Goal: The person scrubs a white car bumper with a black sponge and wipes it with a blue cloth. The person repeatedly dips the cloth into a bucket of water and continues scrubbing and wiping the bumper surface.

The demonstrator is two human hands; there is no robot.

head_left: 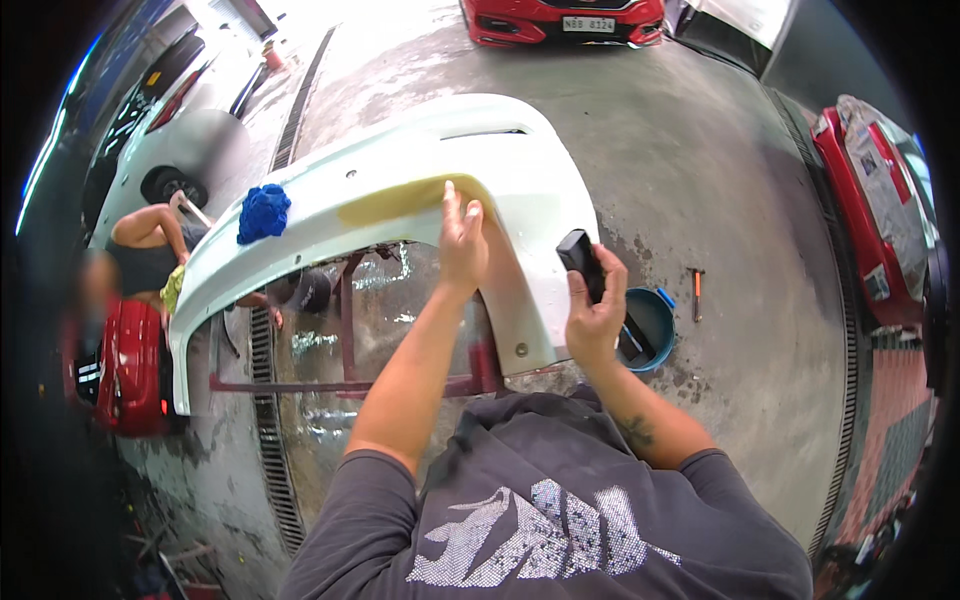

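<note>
A white car bumper rests in front of me, with a dull yellow patch along its bend. My left hand lies with outstretched fingers against the edge of that patch and holds nothing. Closed around a black block, my right hand is at the bumper's right end; whether the block touches the surface I cannot tell. The block's underside is hidden. A crumpled blue cloth sits on the bumper's upper left part.
A dark red metal stand is under the bumper. On the floor at right are a blue bucket and an orange-handled hammer. Another person crouches at left beside the bumper, near a yellow-green cloth. A red car stands ahead.
</note>
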